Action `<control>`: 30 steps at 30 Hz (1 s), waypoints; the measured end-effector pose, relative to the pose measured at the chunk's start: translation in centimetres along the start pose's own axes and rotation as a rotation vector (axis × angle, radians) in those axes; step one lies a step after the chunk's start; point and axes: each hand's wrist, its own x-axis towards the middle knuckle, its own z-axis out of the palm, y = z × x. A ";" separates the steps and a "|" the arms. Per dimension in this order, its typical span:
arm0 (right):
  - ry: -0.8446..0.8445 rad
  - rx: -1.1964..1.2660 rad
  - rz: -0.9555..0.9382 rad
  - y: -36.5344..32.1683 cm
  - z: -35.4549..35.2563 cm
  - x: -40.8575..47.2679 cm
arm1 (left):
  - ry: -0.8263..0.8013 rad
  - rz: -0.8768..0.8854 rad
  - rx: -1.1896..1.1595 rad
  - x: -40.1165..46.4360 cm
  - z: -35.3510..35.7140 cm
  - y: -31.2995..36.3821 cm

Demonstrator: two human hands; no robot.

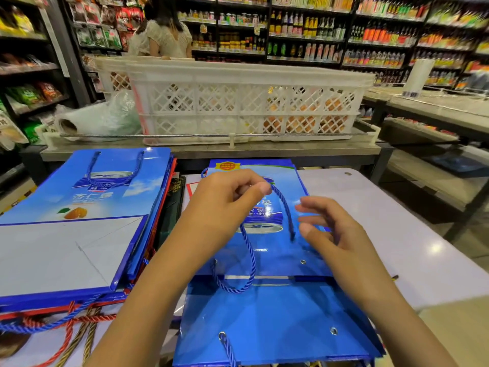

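Observation:
A flat blue paper gift bag (267, 313) lies on the white table (397, 221) in front of me, its opening toward me. A blue twisted rope handle (248, 250) loops up from the bag. My left hand (225, 202) pinches the top of that rope between thumb and fingers, lifting it above the bag. My right hand (330, 234) hovers just right of the rope with fingers relaxed and spread, holding nothing. A metal eyelet (334, 331) shows in the near panel of the bag.
A stack of flat blue gift bags (79, 207) with red and gold rope handles lies at the left. A white lattice crate (246, 102) holding eggs sits on the counter beyond. A person (164, 33) stands behind it, before stocked shelves (344, 30).

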 end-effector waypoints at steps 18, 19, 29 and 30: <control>-0.091 0.193 0.115 0.0 -0.9 0.2 | -0.141 0.007 0.341 4.7 1.4 -1.3; -0.052 0.192 0.130 0.1 -1.1 0.3 | -0.173 -0.028 0.399 5.1 1.8 -1.9; 0.009 0.220 0.153 1.8 -1.4 0.4 | -0.460 0.018 0.301 -0.8 2.6 -0.9; -0.004 0.232 0.161 1.8 -1.4 0.4 | -0.494 0.049 0.326 -1.8 2.9 -1.1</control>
